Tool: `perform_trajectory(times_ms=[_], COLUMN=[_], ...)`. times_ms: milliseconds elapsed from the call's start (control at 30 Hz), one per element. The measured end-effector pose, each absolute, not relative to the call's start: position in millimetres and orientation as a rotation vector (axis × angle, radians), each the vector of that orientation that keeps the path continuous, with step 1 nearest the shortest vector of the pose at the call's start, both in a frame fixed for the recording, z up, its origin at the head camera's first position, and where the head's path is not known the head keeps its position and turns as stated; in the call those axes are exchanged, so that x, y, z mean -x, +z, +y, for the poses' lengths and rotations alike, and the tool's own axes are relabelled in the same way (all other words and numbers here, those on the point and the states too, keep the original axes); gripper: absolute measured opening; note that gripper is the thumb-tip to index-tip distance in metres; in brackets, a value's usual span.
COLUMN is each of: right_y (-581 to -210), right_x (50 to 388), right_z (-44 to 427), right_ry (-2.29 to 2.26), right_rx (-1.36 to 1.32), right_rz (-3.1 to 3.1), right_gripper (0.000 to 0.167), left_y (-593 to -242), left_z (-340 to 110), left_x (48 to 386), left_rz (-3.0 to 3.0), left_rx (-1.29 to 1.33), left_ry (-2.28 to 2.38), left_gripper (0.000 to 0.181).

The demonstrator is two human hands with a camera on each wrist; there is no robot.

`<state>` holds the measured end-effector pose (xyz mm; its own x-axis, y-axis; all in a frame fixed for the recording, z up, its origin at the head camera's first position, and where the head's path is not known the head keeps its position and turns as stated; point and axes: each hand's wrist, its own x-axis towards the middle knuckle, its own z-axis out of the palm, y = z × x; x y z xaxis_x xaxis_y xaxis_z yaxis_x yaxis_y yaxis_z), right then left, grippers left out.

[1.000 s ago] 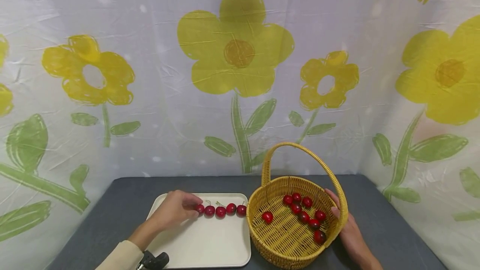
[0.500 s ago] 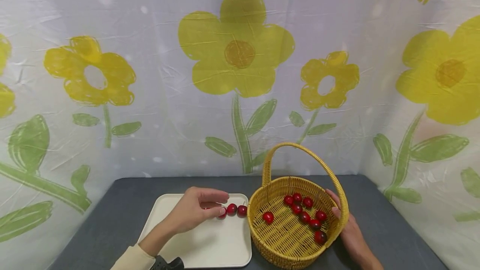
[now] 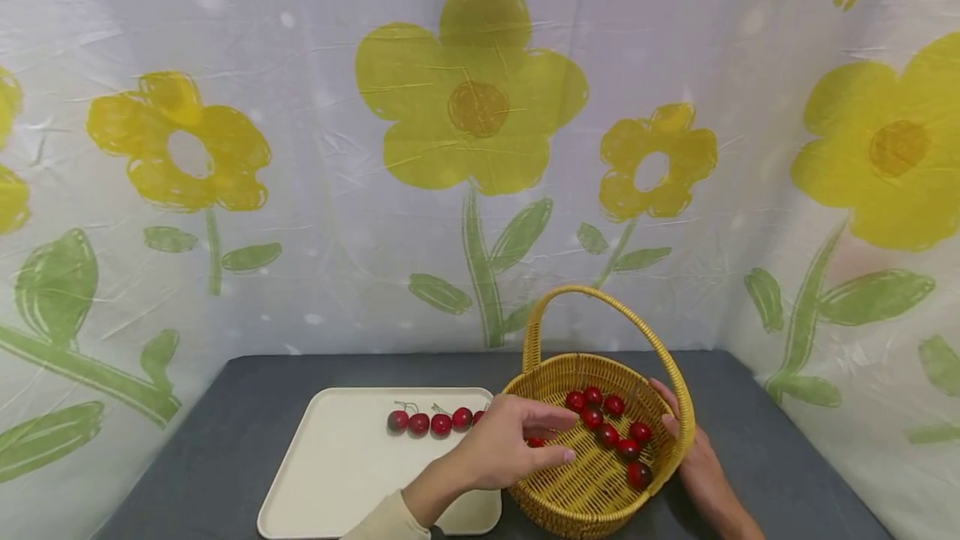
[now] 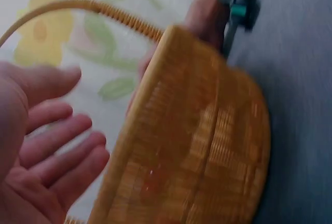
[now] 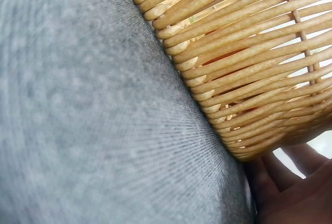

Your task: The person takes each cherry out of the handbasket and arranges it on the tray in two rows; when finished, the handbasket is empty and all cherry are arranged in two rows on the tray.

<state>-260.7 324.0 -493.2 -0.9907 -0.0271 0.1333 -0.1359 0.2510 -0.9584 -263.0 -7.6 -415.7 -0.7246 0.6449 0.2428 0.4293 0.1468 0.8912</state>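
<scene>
My left hand (image 3: 506,446) hovers over the left rim of the wicker basket (image 3: 585,515), thumb and fingers apart, nothing held. In the left wrist view the same hand (image 4: 46,146) is beside the woven wall (image 4: 207,130), palm showing. Several dark red cherries (image 3: 608,435) lie inside the basket; one near its left side is partly covered by my hand. My right hand (image 3: 705,469) grips the basket's right rim, fingers partly hidden behind the handle. A row of cherries (image 3: 418,424) lies along the upper part of the cream tray (image 3: 330,473).
The tray sits left of the basket on a dark grey table (image 3: 217,432). The basket's tall handle (image 3: 600,297) arches above it. Behind the table hangs a white curtain (image 3: 315,257) with yellow flowers.
My left hand has moved right, from the left end of the cherry row to above the basket's left side, uncovering the row's left part. My right hand and the basket have stayed in place.
</scene>
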Motion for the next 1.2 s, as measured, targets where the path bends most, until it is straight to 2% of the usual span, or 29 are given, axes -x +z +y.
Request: perform_trajectory(times_ms=[367, 567, 733, 1000, 1200], right_y=[-495.5, -496.0, -495.7, -496.0, -495.8], right_x=[259.4, 260.4, 260.3, 257.7, 257.6], right_z=[323.8, 323.6, 324.1, 324.3, 323.6], right_ry=[1.842, 1.846, 1.852, 1.868, 1.869], right_rx=[-0.194, -0.202, -0.194, -0.228, -0.213], right_rz=[-2.406, -2.399, -2.393, -2.378, -2.393], right_gripper=[0.055, 0.055, 0.055, 0.055, 0.056], left_y=[-425.4, -432.7, -439.0, -443.6, -443.6], left_z=[73.0, 103.4, 115.2, 117.0, 114.5], left_x=[256.0, 255.3, 255.7, 257.6, 257.3], left_rz=[2.489, 2.668, 2.695, 2.775, 2.788], left_rx=[-1.029, -0.889, -0.830, -1.046, -1.086], left_ry=[1.298, 0.999, 0.896, 0.795, 0.784], left_gripper=[0.034, 0.029, 0.023, 0.009, 0.008])
